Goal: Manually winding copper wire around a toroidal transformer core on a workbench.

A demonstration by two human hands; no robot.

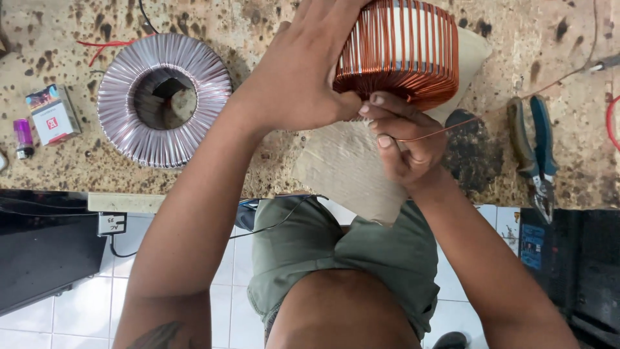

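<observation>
A round coil (403,48) wound with copper wire stands on its edge at the top middle, over a beige cloth (345,168). My left hand (300,71) grips the coil's left side and holds it steady. My right hand (403,139) is just under the coil, its fingers pinching a thin copper wire (452,129) that runs off to the right across the counter.
A larger silvery toroid coil (161,100) lies flat at the left. Beside it are a small card box (53,115) and a purple lighter (24,137). Blue-handled pliers (536,155) lie at the right. The speckled counter (77,39) ends above a white tiled floor (64,317).
</observation>
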